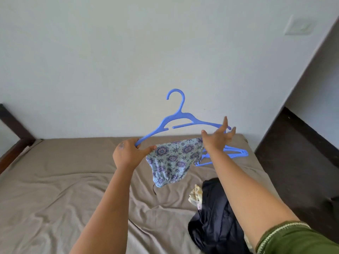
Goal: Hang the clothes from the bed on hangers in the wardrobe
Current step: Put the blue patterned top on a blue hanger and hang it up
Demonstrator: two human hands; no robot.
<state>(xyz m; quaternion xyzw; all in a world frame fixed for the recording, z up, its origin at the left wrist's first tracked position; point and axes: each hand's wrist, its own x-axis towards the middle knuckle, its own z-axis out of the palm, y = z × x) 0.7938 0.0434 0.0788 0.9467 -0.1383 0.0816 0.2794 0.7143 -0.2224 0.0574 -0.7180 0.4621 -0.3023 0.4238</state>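
A blue plastic hanger (180, 120) is held up over the bed (55, 180), hook upward. My left hand (128, 154) grips its left end and pinches the edge of a light blue patterned garment (171, 160) that hangs below the hanger. My right hand (218, 136) is at the hanger's right end with its fingers spread and straight, touching the hanger and the garment's other edge. A dark navy garment (216, 215) lies crumpled on the bed at the right, with a pale yellowish cloth (196, 197) beside it.
More blue hangers (231, 153) lie on the bed near the far right corner. A dark wooden bed frame (12, 123) rises at the left. A dark surface (302, 162) borders the bed on the right. A pale wall stands behind.
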